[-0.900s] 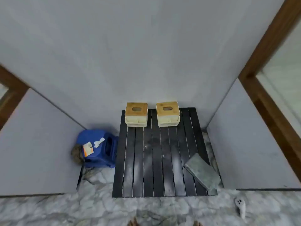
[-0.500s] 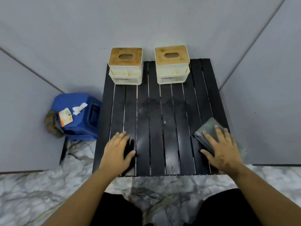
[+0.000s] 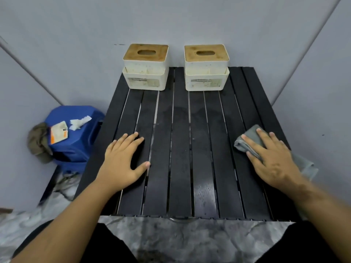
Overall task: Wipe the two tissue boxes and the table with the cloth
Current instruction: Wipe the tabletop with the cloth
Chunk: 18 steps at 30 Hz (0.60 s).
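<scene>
The right hand [image 3: 271, 158] lies flat on the grey cloth [image 3: 247, 142], its fingers straight and spread, pressing the fabric down rather than curling round it; whether the thumb has caught a fold underneath cannot be told. The cloth sits at the right edge of the black slatted table [image 3: 180, 168], about midway along that edge, with a loose part trailing off past the wrist and over the side. Its long axis runs on a slant, from the table's middle toward the near right corner. The left hand [image 3: 123, 160] rests open and flat on the slats near the left edge, holding nothing. Both boxes stand at the far edge, side by side and apart: the left tissue box [image 3: 145, 67] toward the far left corner, the right tissue box [image 3: 206, 67] right of the table's centre line. From the cloth, the right box lies ahead and a little to the left, so the right hand is plainly the nearer one for reaching it. A dull smear marks the slats in the table's middle, between hands and boxes. Wiping looks not yet begun.
</scene>
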Each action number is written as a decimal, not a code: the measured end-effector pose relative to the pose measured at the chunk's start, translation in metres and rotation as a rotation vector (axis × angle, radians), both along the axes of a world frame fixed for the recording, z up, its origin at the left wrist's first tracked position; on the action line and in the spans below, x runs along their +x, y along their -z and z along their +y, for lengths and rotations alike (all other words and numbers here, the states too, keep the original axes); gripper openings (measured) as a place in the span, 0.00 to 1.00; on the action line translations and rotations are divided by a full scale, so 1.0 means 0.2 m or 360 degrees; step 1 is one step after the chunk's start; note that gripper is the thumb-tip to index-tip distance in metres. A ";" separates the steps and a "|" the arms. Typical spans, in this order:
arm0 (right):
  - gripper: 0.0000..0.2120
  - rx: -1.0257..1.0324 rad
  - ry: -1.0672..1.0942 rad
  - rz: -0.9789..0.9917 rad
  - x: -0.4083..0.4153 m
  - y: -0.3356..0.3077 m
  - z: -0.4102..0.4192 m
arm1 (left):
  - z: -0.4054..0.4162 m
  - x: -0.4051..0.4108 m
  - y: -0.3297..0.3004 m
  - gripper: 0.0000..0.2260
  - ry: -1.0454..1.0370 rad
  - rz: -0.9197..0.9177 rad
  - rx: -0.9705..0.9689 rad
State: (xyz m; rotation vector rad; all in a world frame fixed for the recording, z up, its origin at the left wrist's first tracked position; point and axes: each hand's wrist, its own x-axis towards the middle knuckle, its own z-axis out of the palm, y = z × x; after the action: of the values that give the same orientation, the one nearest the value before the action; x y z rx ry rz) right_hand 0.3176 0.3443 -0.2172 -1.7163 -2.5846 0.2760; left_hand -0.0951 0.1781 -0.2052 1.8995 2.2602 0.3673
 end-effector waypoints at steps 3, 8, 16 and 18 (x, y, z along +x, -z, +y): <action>0.25 0.0022 0.0012 0.0008 -0.04 0.00 0.02 | 0.00 0.01 -0.01 0.41 -0.0005 0.0007 -0.0011; 0.25 0.0014 0.0000 0.0047 -0.04 -0.01 0.00 | -0.01 0.03 -0.05 0.44 -0.0034 -0.0030 -0.0073; 0.25 0.0029 0.0009 0.0059 -0.04 -0.05 -0.06 | -0.03 0.05 -0.10 0.47 -0.0066 -0.0056 -0.0116; 0.26 0.0018 0.0009 0.0059 -0.03 -0.06 -0.07 | -0.03 0.05 -0.11 0.44 -0.0063 -0.0055 -0.0128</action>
State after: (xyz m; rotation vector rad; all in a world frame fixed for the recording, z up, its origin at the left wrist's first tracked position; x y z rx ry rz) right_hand 0.3106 0.3301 -0.2052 -1.6980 -2.5503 0.2899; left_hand -0.0853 0.1728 -0.1841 1.7981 2.2574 0.3072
